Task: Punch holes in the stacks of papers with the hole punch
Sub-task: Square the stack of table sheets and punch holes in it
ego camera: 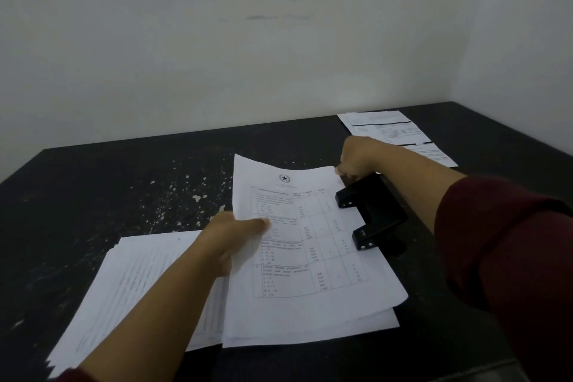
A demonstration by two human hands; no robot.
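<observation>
Bench [124, 195]: dark and speckled, carrying everything; paper is likely sliding freely on it, so any sideways tug risks shifting a stack.
Left pile [148, 282]: a loose fanned stack is lying at the near left under the left forearm; the arm could be dragging its top sheets askew.
Held stack [310, 257]: the printed sheets are lying mid-bench with their right edge in the hole punch; lower sheets are showing past the top one at the near edge, so holes may be landing out of line through the stack.
Far pile [400, 136]: papers are resting at the far right, well apart from the punch.
Hole punch [372, 211]: black, sitting just right of the held stack; it could be skidding when pressed.
Left hand [235, 236]: pinching the held stack at its left edge, thumb on top; pulling would be drawing the edge out of the slot.
Right hand [356, 158]: fingers curled down at the punch's far end and the stack's top corner; whether it is gripping either, I cannot tell.
</observation>
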